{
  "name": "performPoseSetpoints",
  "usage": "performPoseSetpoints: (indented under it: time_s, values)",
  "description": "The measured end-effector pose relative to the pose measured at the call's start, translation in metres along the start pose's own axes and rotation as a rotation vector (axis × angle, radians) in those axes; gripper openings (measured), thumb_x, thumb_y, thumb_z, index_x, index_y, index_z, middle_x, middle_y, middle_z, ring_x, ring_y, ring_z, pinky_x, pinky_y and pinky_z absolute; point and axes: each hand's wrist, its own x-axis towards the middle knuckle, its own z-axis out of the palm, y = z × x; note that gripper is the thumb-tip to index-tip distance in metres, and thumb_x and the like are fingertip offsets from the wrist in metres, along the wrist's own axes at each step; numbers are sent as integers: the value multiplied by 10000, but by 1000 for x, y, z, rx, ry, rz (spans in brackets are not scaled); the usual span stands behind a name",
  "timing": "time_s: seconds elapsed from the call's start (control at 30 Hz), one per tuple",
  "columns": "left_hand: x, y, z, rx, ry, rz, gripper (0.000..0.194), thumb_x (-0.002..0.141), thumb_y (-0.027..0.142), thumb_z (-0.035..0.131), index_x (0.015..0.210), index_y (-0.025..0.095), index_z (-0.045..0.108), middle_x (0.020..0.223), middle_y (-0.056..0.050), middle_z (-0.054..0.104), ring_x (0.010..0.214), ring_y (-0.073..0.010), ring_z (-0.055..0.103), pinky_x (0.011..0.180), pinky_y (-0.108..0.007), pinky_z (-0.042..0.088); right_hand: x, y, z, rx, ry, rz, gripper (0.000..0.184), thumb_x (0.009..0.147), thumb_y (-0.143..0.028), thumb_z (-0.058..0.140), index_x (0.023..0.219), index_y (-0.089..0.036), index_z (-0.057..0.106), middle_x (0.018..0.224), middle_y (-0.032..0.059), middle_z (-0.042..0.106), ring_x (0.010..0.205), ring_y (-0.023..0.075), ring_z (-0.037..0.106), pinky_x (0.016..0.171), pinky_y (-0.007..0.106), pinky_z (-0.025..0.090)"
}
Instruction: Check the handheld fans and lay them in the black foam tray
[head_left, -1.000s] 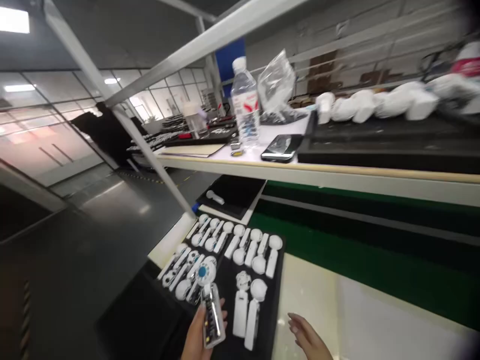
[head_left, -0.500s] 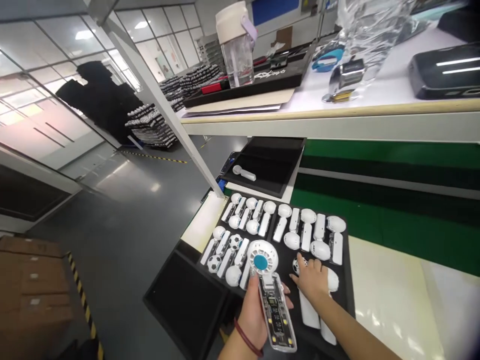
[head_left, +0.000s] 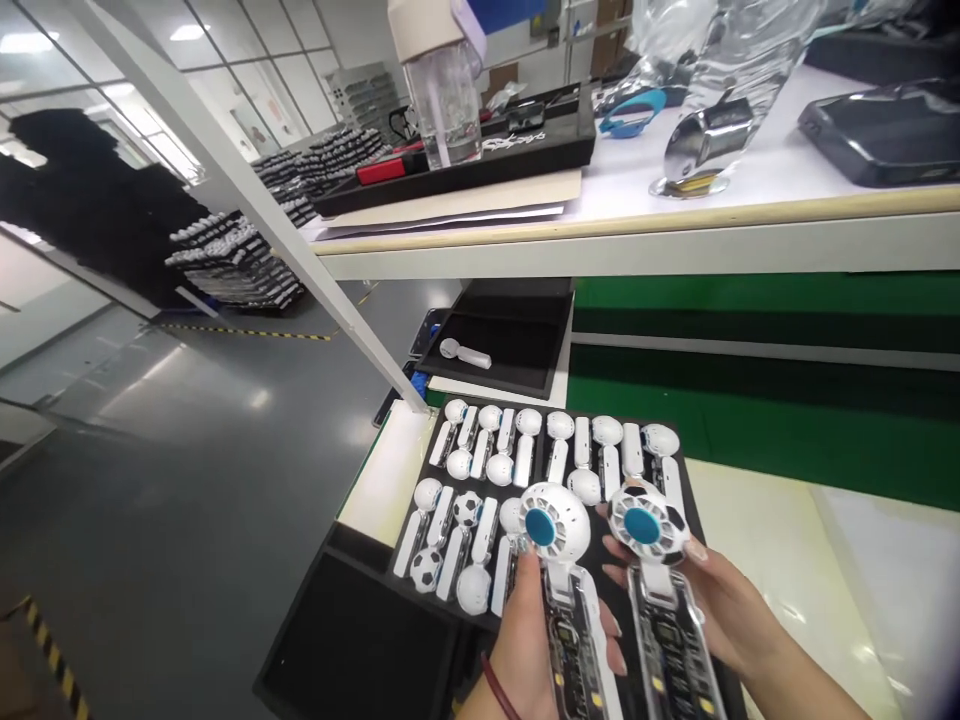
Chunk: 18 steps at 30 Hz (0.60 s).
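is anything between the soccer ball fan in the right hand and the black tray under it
Nothing visible does. The soccer-patterned handheld fan in the right hand is held above the black foam tray. The white handheld fan in the left hand is beside it, not beneath it.

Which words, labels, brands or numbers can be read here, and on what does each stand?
None is clearly readable.
White mark on the black tray: too blurred to read.
Boards in the fan in the left hand and the fan in the right hand: print too small to read.
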Motion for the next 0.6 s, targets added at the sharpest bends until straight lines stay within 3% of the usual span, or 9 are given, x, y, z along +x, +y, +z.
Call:
performPoseSetpoints:
  time_s: [0.1,0.2,0.27,0.33,0.47,0.6]
  values:
    - [2,-4,1,-46,-113,1,682,668,735,341,550,104,571,457,-58,538,372,-142,494,412,-247,366,-22,-6,21,255,-60,94,724,734,-558,557,1321,-293,230,1049,87,588,850,261,588,760,418,480]
    - [0,-9,3,-44,-257,60,570,625,655,536,818,123,602,562,-45,594,427,-141,529,477,-262,415,-41,-15,41,417,-37,138,685,707,-512,635,1278,-266,346,820,74,631,699,252,600,631,396,502]
    - [-5,-11,7,25,-315,153,448,642,495,639,921,152,574,573,-24,599,437,-130,534,509,-266,426,-50,-22,50,384,42,122,710,669,-547,653,1254,-250,380,830,79,634,687,256,603,620,392,505]
    - [-9,-13,10,112,-336,225,373,629,387,686,876,126,587,537,-25,588,426,-137,535,519,-282,429,-56,-27,51,303,130,118,768,611,-609,659,1236,-244,403,847,81,635,709,271,603,626,392,507]
    - [-12,-17,14,181,-356,291,314,583,347,723,729,95,608,580,-58,593,484,-158,559,528,-277,421,-65,-28,38,108,354,50,717,639,-661,580,1200,-238,439,958,93,616,839,297,583,708,404,499]
    - [-14,-25,18,204,-391,284,280,611,355,705,741,120,626,633,-52,597,534,-156,566,530,-264,412,-78,-33,31,117,424,2,666,676,-641,559,1188,-244,407,1064,88,571,978,297,524,805,396,468]
